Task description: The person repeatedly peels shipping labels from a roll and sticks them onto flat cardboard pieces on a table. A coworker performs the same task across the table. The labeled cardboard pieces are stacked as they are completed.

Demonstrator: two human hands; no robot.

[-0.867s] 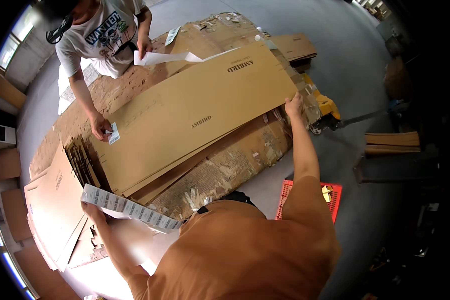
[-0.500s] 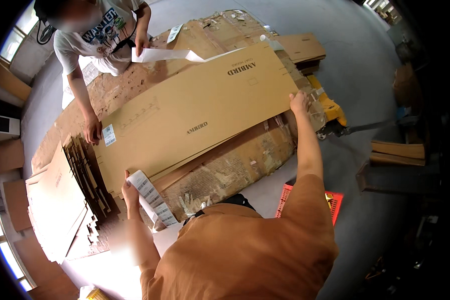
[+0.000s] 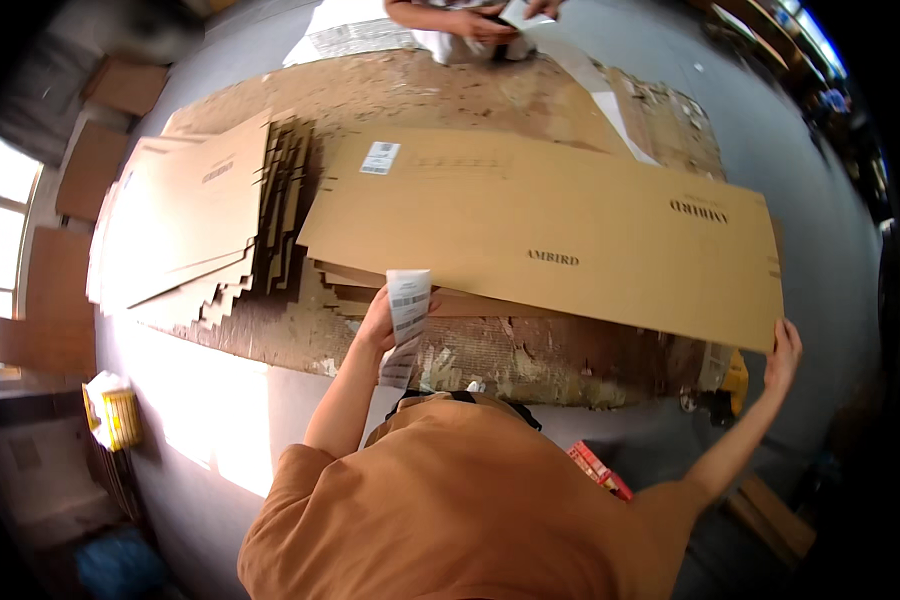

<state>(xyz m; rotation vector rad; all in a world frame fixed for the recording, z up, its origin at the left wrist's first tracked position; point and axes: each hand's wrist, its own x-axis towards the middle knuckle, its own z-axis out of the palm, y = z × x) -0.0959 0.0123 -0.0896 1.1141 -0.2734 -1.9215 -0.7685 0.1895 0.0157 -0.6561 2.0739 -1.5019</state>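
Since the earlier frame, the flat cardboard sheet [image 3: 550,235] has swung across mid-frame. Left hand [image 3: 378,322] pinches a label strip [image 3: 406,325] at its near edge; right hand [image 3: 785,352] grips the lower-right corner. Lifting both ends evenly should prevent buckling.

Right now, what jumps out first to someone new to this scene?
The big flat carton across the worktable, its right corner gripped by the right hand. The left hand holds a label strip at its near edge. A stepped stack of flat cartons lies to the left; another person's hands work at the far side.
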